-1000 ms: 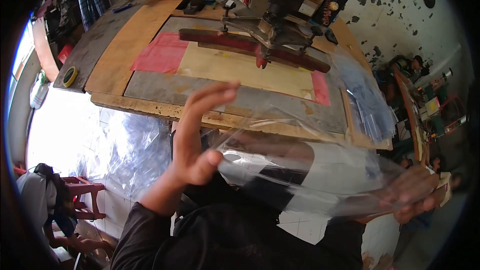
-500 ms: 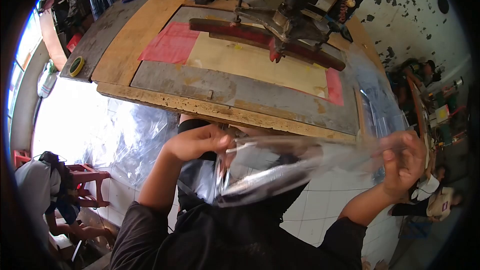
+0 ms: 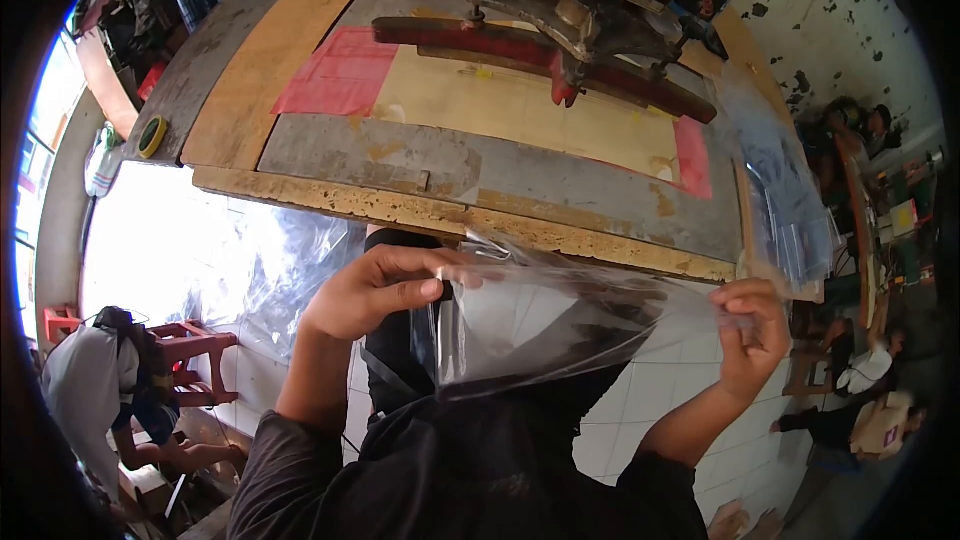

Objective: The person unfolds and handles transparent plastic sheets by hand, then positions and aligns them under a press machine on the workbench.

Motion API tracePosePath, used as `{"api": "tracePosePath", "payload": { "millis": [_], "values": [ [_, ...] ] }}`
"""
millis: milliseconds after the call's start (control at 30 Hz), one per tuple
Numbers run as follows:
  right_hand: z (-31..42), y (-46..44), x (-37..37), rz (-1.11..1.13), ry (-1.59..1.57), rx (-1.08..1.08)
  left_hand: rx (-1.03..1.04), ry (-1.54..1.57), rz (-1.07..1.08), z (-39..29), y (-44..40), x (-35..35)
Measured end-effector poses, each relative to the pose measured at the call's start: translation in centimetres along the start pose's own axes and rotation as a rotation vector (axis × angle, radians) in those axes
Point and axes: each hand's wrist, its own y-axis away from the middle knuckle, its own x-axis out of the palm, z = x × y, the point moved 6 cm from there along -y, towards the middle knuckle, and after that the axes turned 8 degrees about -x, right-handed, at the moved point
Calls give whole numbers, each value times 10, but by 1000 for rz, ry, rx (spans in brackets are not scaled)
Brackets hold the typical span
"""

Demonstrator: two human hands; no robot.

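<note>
One clear plastic sheet [image 3: 560,330], stretched between two hands, before the worktable's [image 3: 330,155] front edge: left hand [image 3: 365,290] pinching one end, right hand [image 3: 752,335] pinching the other; red-barred press [image 3: 560,60] beyond.

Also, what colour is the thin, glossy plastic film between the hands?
The plastic film is clear and colourless, with silvery glints; the head view shows it best.

You have a round yellow tape roll [image 3: 152,137] at ten o'clock. A red plastic stool [image 3: 192,342] stands at your eight o'clock.
</note>
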Motion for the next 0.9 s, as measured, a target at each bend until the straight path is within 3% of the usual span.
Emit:
{"api": "tracePosePath", "payload": {
  "millis": [167,267,333,400,533,600,900],
  "values": [
    [-14,22,19,68,10,153,-42,212,108,15,-12,4],
    [-24,32,25,109,20,191,104,151,65,6,-21,13],
    [-30,39,28,140,-6,230,68,88,39,7,-24,17],
    [-33,42,31,134,-3,237,-95,104,46,13,-28,22],
    [-37,47,28,145,40,267,-137,27,-5,25,-24,3],
    [-42,50,22,154,69,276,-94,-16,-80,17,-22,-1],
    [-59,56,23,165,73,363,194,19,-26,12,-31,9]
  ]
}}
